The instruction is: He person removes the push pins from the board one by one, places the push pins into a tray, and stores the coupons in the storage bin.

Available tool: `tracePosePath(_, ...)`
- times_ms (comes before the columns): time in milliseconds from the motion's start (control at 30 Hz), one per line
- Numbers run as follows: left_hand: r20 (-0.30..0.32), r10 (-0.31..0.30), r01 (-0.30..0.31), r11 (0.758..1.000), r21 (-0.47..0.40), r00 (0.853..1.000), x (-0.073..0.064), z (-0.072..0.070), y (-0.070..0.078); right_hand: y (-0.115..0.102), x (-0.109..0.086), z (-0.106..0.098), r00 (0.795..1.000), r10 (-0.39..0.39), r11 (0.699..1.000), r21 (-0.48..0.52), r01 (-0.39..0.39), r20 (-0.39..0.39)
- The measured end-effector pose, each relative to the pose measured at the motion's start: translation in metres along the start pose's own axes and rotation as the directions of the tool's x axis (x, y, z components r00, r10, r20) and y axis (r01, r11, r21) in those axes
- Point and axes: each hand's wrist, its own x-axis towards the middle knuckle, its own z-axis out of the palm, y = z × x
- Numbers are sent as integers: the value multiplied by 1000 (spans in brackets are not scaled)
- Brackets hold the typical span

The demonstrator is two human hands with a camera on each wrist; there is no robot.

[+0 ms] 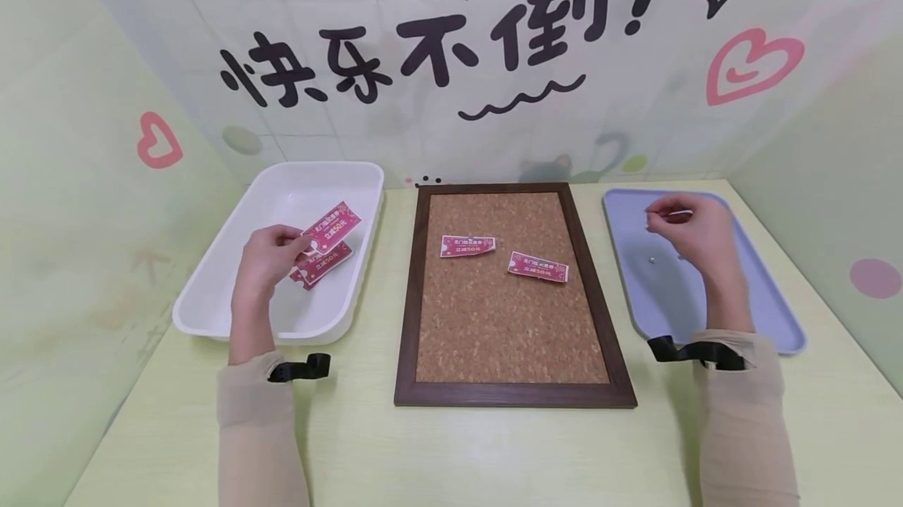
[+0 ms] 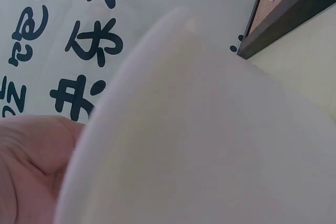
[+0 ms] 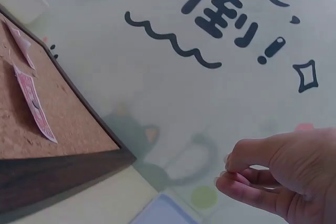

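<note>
Over the white tub [image 1: 185,317] at left, my left hand [image 1: 262,260] pinches a pink-red coupon [image 1: 335,226] at its lower left corner. More coupons [image 1: 326,266] lie in the tub just beneath it. In the left wrist view the tub's wall covers most of the picture and hides what the fingers hold. My right hand [image 1: 694,229] is above the blue tray [image 1: 758,311], thumb and fingertips pinched together. A tiny pale thing shows at those fingertips in the right wrist view, too small to make out. A small clear pin [image 1: 652,260] lies on the tray.
Between the two containers lies a cork board [image 1: 508,327] with a dark wooden frame. Two coupons are fixed on its upper half, a left one [image 1: 468,246] and a right one [image 1: 538,266]. A printed backdrop [image 1: 423,131] closes off the table's back edge.
</note>
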Motion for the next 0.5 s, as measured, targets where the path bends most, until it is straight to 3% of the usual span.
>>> tracePosePath(267,-3,-61,61,998,4,998,6,0,-10,31,-2,-6,998,54,998,-28,-54,12)
tracePosePath(500,18,-77,77,997,2,997,10,-1,-23,54,-7,-14,992,128,990,-60,-129,-14)
